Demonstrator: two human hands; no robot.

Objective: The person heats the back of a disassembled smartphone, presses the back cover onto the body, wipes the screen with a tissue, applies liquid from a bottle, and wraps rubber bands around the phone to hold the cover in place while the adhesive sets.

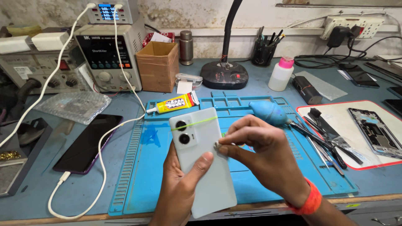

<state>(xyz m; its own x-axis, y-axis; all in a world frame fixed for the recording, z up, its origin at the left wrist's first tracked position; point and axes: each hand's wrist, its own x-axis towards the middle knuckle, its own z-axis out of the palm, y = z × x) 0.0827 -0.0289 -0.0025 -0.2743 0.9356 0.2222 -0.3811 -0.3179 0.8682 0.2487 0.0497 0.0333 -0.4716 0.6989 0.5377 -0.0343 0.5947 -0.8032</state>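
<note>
Phone (201, 155), back up, cradled in left hand (178, 188), thumb pressed on its face to steady it over mat (142, 167). Right hand (268, 157) fingertips pinch a small pale bit at its edge, beside the thumb; green band (194, 123) beyond fingers.

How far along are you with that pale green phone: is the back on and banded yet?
The back cover sits on the pale green phone, and one green rubber band crosses it by the cameras. The left hand grips the phone; the right hand pinches something small at its edge. The glue tube lies on the blue mat. The lower half carries no band.
</note>
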